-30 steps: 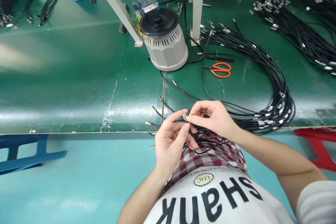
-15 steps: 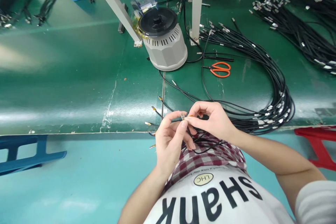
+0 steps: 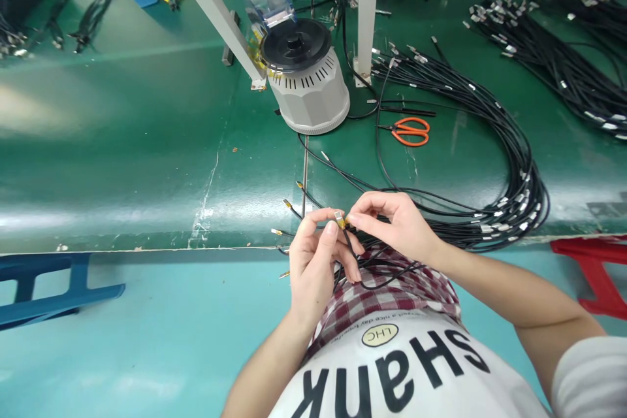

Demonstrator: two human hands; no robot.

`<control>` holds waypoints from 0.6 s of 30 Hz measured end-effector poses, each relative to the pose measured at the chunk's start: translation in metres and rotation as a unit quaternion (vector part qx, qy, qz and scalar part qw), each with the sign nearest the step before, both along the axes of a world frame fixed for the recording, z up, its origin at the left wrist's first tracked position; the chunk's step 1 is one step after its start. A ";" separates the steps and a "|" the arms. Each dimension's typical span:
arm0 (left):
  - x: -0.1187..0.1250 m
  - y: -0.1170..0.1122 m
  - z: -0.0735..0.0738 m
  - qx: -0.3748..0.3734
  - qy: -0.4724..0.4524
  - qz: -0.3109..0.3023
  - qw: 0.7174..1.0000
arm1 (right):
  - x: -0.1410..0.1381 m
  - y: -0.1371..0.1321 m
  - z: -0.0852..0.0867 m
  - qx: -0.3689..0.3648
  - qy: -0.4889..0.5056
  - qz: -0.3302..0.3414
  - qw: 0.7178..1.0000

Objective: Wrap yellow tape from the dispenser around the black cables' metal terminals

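Note:
My left hand [image 3: 316,261] and my right hand [image 3: 396,222] meet just above the near edge of the green table [image 3: 147,163]. Together their fingertips pinch a small metal connector [image 3: 339,216] at the end of a thin black cable [image 3: 372,277]. The cable loops down over my checked lap. Several more black cables with gold tips [image 3: 289,204] lie on the table edge just left of my hands.
A grey round machine with a black disc top [image 3: 306,78] stands behind my hands, between white frame legs [image 3: 365,13]. Orange scissors [image 3: 411,130] lie to its right. A large coil of black cables [image 3: 514,163] fills the right side. A blue stool [image 3: 44,294] is at left.
My left fingers have curled tighter around the connector and the hands shifted slightly; the cable loop below them has moved a little.

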State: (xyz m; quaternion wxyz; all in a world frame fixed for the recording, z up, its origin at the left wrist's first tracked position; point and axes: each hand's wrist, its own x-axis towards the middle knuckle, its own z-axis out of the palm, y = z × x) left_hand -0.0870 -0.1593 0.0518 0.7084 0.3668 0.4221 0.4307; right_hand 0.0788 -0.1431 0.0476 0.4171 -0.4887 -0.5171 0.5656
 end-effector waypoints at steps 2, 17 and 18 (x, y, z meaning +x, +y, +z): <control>-0.001 0.000 -0.001 -0.009 0.001 0.001 1.000 | 0.001 0.000 0.000 0.007 -0.001 -0.002 1.000; -0.003 0.008 -0.012 -0.118 -0.065 -0.010 0.991 | -0.002 0.007 -0.007 -0.029 0.060 0.005 0.998; -0.003 0.008 -0.012 -0.118 -0.065 -0.009 0.991 | -0.002 0.007 -0.007 -0.028 0.063 0.005 0.998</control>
